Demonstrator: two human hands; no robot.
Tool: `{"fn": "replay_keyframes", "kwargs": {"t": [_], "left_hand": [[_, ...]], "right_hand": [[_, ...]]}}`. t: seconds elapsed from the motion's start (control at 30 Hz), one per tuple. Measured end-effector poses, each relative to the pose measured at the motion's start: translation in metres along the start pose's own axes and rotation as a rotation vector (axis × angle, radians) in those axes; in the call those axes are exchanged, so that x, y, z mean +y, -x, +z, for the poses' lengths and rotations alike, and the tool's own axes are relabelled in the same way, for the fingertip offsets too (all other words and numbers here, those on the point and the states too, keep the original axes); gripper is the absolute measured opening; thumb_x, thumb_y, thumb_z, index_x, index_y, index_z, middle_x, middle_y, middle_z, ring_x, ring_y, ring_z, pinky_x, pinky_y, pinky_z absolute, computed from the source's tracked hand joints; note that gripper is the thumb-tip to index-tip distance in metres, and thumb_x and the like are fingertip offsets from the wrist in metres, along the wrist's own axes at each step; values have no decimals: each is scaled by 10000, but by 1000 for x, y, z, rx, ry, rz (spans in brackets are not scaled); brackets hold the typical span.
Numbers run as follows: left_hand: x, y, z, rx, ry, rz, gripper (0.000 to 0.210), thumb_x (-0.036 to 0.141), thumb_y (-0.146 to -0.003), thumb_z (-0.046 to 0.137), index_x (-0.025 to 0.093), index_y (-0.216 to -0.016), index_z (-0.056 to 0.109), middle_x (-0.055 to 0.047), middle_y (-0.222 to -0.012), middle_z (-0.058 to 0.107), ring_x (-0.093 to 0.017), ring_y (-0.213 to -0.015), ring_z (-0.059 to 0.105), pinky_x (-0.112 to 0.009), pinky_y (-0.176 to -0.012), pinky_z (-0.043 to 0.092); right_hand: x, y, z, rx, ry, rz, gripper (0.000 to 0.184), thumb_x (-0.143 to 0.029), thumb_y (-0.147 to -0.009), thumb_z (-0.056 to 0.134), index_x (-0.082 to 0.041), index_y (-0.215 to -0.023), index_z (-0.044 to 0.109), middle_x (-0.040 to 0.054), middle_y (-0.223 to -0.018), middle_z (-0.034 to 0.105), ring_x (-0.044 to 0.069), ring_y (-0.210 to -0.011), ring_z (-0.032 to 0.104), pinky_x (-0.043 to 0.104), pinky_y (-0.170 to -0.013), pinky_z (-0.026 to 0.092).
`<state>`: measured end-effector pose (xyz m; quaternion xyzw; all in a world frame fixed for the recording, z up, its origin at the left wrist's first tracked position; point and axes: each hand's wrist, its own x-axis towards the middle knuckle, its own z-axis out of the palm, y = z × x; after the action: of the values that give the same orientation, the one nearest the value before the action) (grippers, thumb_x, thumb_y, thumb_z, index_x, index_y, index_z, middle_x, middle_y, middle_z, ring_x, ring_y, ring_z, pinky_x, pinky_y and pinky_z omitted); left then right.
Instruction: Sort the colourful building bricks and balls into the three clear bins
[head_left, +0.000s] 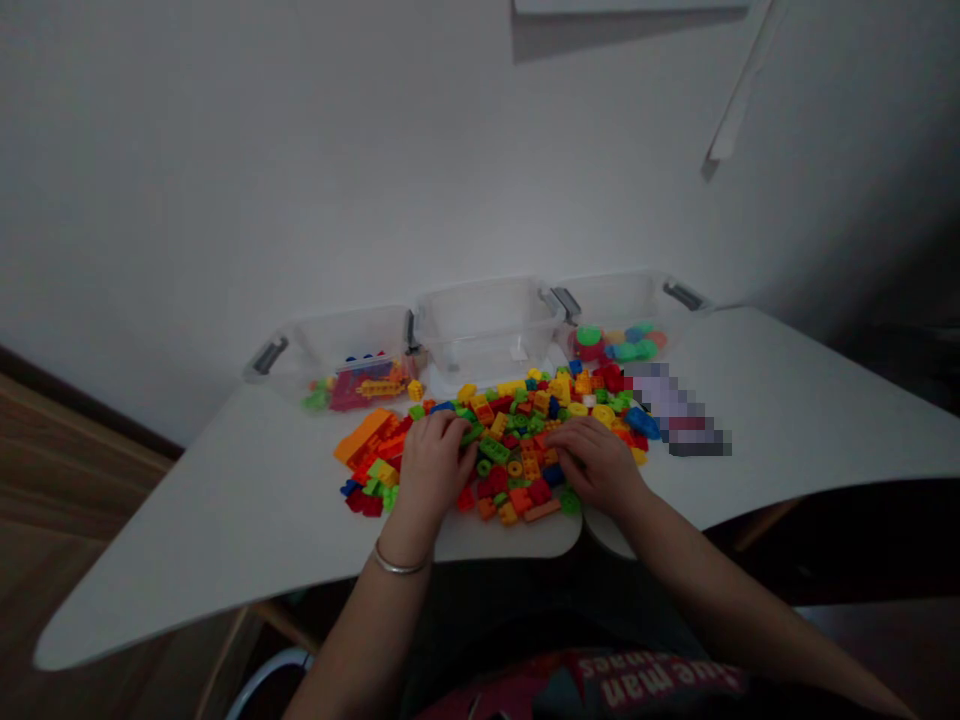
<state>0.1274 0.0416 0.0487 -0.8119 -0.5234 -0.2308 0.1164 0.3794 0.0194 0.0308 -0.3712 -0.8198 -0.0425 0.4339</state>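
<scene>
A loose pile of colourful toy building bricks (pixel 493 450) lies on the white table. My left hand (pixel 439 455), with a silver bangle at the wrist, is at the left part of the pile. Its fingers are curled in around a green brick (pixel 471 434). My right hand (pixel 596 460) is over the right part, fingers bent and pointing left. Its fingertips meet at the orange-red bricks (pixel 541 441); what they hold, if anything, is hidden. Between my hands lie a green brick (pixel 494 449) and a small yellow ring piece (pixel 514 468).
Behind the pile, against the wall, stand three clear plastic boxes: a left one (pixel 352 325) and a right one (pixel 619 295) with toy pieces, and a middle one (pixel 487 310). A blurred-out packet (pixel 675 410) lies at right. The table's front edge (pixel 517 556) curves inward near me.
</scene>
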Motion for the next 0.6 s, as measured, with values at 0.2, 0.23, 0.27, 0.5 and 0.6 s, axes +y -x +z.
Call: {"fn": "replay_keyframes", "kwargs": {"t": [0.2, 0.23, 0.27, 0.5, 0.6], "left_hand": [[-4, 2, 4, 34, 92, 12, 137, 221, -862, 620, 179, -991, 630, -111, -1135, 645, -280, -1056, 589, -441, -920, 484], [-5, 2, 5, 34, 99, 13, 137, 217, -862, 618, 180, -993, 630, -111, -1140, 647, -280, -1063, 589, -442, -925, 481], [-5, 2, 5, 32, 104, 13, 136, 214, -860, 616, 181, -992, 630, -112, -1144, 648, -280, -1068, 590, -445, -930, 479], [-3, -1, 5, -5, 109, -6, 134, 190, -843, 608, 195, -976, 624, -101, -1139, 663, -285, -1053, 595, -459, -947, 459], [-2, -1, 4, -23, 109, -9, 147, 178, -840, 602, 201, -983, 620, -93, -1120, 672, -278, -1042, 599, -454, -953, 452]], "right_hand": [[5, -4, -8, -5, 111, 78, 175, -155, -882, 521, -220, -953, 668, 59, -954, 736, 220, -923, 650, 384, -865, 516], [9, -6, -12, 4, 176, 134, 175, -171, -882, 520, -212, -964, 669, 70, -979, 735, 232, -943, 649, 393, -878, 505], [16, -7, -17, 14, 249, 204, 181, -190, -883, 518, -203, -978, 671, 84, -1010, 731, 246, -969, 644, 402, -889, 495], [72, -15, -47, -100, 615, 629, 306, -307, -882, 502, -153, -1076, 682, 144, -1088, 703, 309, -990, 623, 435, -887, 454], [85, -20, -47, -193, 678, 714, 347, -353, -877, 515, -169, -1113, 690, 150, -1098, 706, 317, -985, 631, 419, -846, 453]]}}
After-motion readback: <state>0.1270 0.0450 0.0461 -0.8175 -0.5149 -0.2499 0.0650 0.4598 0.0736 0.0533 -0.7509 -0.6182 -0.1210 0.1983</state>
